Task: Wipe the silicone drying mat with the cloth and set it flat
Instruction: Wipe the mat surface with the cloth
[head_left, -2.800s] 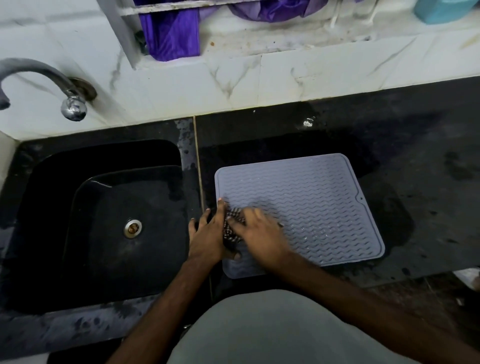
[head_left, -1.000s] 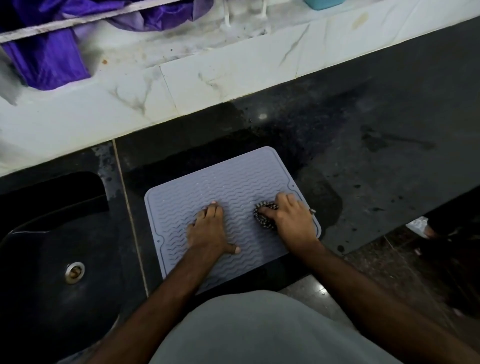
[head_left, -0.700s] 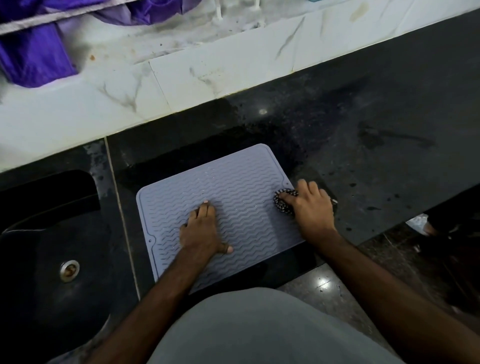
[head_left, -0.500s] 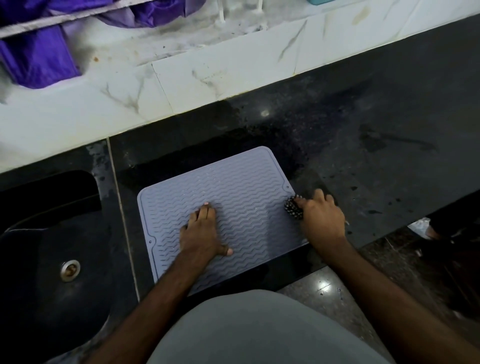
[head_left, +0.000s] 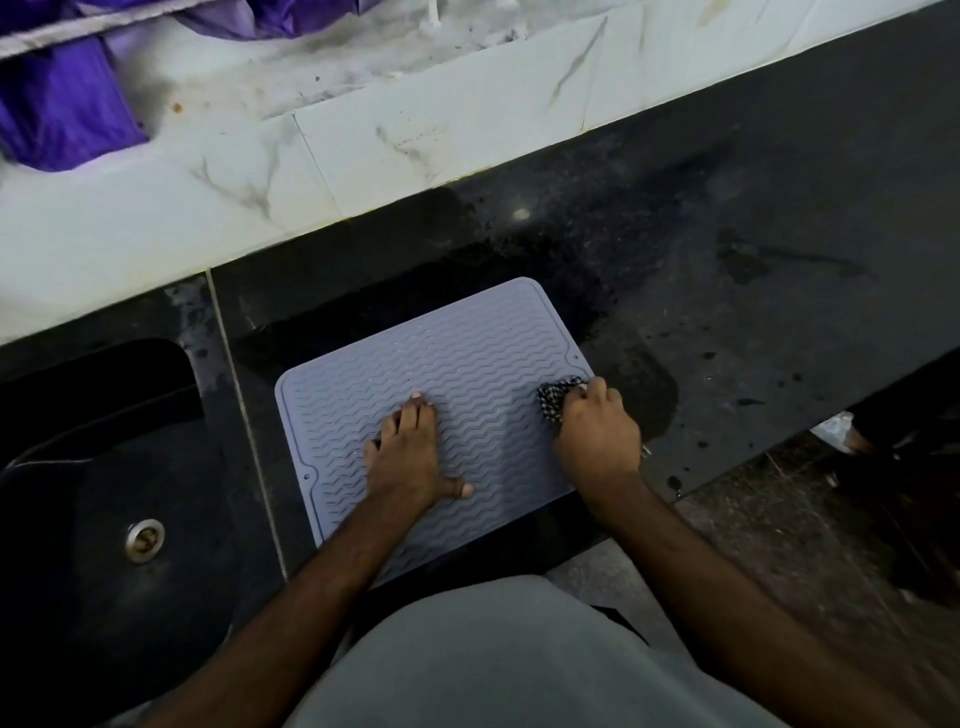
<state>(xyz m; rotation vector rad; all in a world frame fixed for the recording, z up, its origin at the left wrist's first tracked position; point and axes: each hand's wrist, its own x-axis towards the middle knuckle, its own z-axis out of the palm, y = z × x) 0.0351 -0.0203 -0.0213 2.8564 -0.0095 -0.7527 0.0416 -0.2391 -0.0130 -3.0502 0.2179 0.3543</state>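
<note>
My right hand (head_left: 597, 441) fingers bunch the cloth (head_left: 556, 397) at the mat's (head_left: 467, 358) right edge, so the unwiped ridges lie leftward toward my flat, pinning left hand (head_left: 408, 460) on the counter (head_left: 727, 270).

mat on the counter, sink to its left, both hands on the mat

the drying mat (head_left: 467, 374) lies flat on the counter (head_left: 727, 291), just right of the sink (head_left: 104, 467), its near edge at the counter's front. the left hand (head_left: 410, 457) rests on the middle of the mat; the right hand (head_left: 597, 436) sits at the mat's right edge, with the cloth (head_left: 556, 397) under its fingers. behind the counter runs a tiled ledge (head_left: 363, 150), with hanging fabric (head_left: 57, 114) at its far left.
</note>
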